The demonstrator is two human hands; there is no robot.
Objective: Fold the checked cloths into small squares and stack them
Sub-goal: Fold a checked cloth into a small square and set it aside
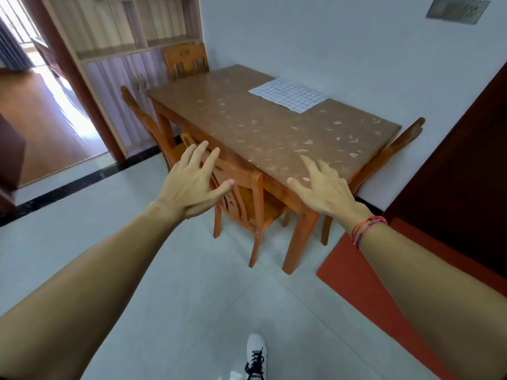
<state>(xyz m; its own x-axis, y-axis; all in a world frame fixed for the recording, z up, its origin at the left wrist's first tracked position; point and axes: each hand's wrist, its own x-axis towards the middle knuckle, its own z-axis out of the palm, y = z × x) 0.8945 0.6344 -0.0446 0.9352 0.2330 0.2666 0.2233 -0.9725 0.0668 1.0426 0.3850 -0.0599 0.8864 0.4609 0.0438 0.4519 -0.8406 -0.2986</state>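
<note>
Head cam: flat white checked cloth (287, 95) lies on speckled brown table (247, 127), far side by wall. Left hand (192, 185) & right hand (325, 187) spread, holding nothing, well short of cloth.

**Bare tabletop, chairs crowding its edges**

The table (274, 133) lay bare from its near corner across to the checked cloth (288, 95), which rested flat by the far long edge, close to the wall (343, 50). That wall closed off any reach from behind. Along the near long edge stood a near chair (241, 193), its back rising between the open left hand (189, 185) and the top, and a second chair (148, 124) further along. The right hand (326, 187), fingers spread, was by the near corner, where the way in was open. An end chair (395, 149) stood at the right short edge.
</note>
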